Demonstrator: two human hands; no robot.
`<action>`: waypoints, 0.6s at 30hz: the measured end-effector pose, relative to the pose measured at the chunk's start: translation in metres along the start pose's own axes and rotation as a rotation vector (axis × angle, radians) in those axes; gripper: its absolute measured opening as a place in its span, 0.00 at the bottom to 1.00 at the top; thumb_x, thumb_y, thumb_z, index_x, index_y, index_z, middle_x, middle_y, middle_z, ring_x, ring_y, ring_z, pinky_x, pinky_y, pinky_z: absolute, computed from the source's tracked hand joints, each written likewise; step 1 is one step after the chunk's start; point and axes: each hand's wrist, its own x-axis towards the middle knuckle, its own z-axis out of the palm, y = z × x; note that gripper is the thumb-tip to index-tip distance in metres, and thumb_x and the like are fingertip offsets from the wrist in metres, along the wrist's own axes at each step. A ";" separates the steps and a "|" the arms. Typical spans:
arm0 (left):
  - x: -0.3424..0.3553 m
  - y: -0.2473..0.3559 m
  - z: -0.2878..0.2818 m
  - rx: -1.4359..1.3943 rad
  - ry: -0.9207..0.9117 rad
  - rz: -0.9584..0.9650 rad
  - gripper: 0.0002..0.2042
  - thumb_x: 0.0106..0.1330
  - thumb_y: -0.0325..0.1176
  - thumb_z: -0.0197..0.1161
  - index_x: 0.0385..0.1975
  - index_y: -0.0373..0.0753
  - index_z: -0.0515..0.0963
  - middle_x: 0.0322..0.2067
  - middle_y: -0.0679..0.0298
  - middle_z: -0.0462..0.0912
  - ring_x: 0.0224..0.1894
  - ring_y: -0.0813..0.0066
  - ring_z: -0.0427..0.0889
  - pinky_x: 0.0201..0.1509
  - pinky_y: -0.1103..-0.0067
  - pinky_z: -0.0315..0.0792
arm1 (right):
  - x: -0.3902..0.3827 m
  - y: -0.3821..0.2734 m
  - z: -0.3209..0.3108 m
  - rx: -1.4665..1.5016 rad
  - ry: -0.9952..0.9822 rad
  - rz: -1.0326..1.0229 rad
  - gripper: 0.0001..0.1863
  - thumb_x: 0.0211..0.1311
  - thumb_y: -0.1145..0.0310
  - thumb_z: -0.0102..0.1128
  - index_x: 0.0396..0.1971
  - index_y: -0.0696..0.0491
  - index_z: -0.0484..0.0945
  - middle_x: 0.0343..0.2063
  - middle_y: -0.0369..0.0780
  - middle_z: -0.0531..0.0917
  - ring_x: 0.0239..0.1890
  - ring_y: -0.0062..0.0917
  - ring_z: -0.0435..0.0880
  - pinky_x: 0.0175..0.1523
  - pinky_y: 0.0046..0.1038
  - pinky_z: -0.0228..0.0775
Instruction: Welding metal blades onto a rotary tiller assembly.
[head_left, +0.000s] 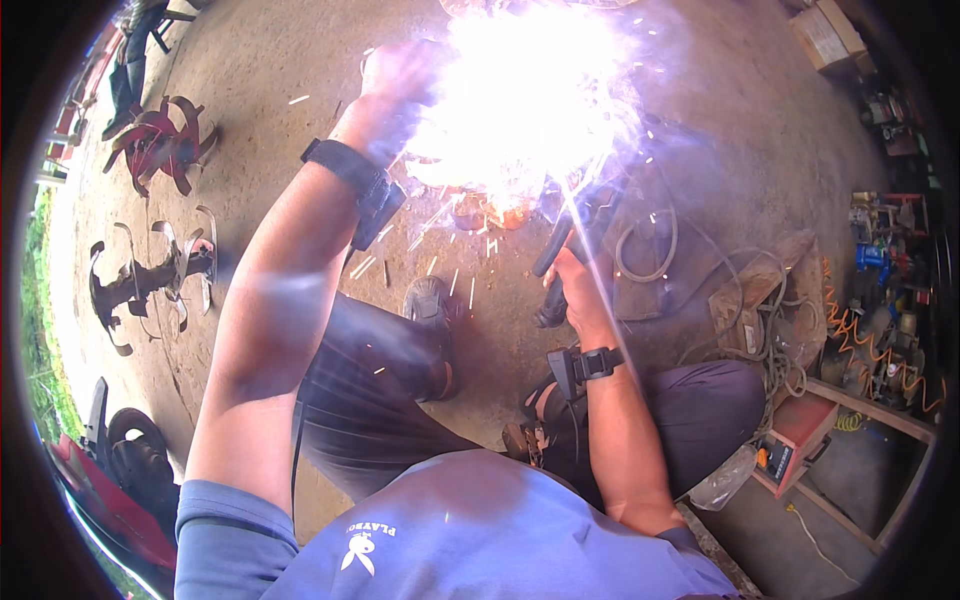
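Observation:
A blinding white welding arc (525, 95) burns at the top centre and throws sparks downward. Its glare hides most of the workpiece; only a rusty-looking part (490, 213) shows at the lower rim. My right hand (578, 285) is wrapped round the black handle of a welding electrode holder (552, 248), just below the arc. Reaching up from the left, my left hand (395, 75) is at the left edge of the glare. Its fingers are washed out, so I cannot tell what they touch.
Red curved tiller blades (160, 143) and a dark bladed rotor (150, 275) lie on the floor at left. Cable loops (645, 250) lie to the right, near a red box (800, 435) in a frame. A cardboard box (827, 35) stands far right. My shoe (428, 303) is below the arc.

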 end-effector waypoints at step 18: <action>0.007 0.013 -0.043 -0.147 -0.102 -0.036 0.15 0.63 0.37 0.62 0.48 0.51 0.88 0.48 0.59 0.91 0.51 0.52 0.90 0.52 0.60 0.83 | -0.045 -0.042 -0.026 0.354 0.252 -0.004 0.12 0.71 0.68 0.67 0.48 0.52 0.76 0.32 0.37 0.81 0.29 0.25 0.80 0.34 0.33 0.76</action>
